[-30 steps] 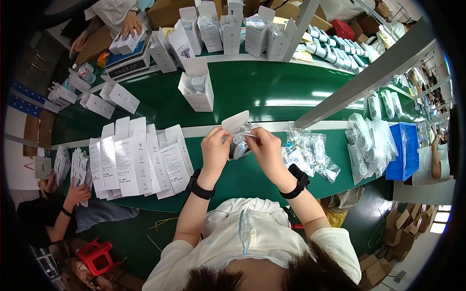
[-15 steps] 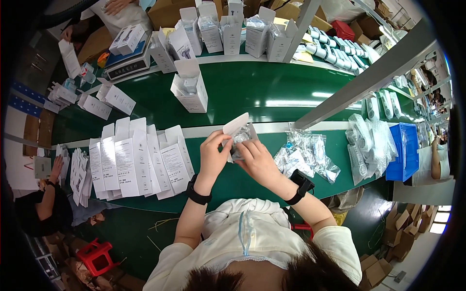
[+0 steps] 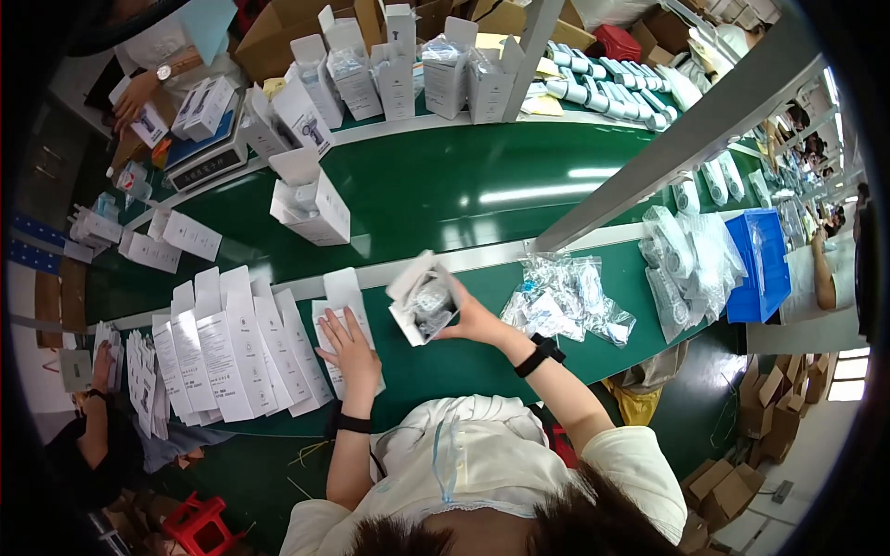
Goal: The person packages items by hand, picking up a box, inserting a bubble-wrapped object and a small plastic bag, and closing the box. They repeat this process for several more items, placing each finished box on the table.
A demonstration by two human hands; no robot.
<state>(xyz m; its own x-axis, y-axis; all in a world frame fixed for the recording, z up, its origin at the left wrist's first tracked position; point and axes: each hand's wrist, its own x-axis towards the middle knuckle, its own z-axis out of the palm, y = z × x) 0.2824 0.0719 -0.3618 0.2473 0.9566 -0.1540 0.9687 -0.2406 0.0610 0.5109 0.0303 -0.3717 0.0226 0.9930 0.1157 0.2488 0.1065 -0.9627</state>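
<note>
A small white carton [image 3: 405, 324] with its top open is in my right hand [image 3: 478, 321]. The fingers close round its right side, and it tilts above the green table. Inside it lies a clear plastic bag [image 3: 430, 301] whose contents I cannot make out. My left hand [image 3: 351, 356] rests with spread fingers on a flat white carton [image 3: 341, 284], apart from the held carton. Beside that hand, to its left, more flat printed cartons [image 3: 239, 357] lie overlapped in a row.
Small clear bags of parts [image 3: 565, 301] lie right of my hands, with bubble-wrapped items [image 3: 691, 255] and a blue bin [image 3: 762, 269] beyond. An open filled carton [image 3: 315, 218] stands across the metal rail. A slanting grey post [image 3: 640, 157] rises at right. Co-workers' hands show at left.
My left hand has left the held carton and moved left onto the flat cartons. My right hand now grips the carton's right side, and the carton's opening shows more. The view has shifted slightly.
</note>
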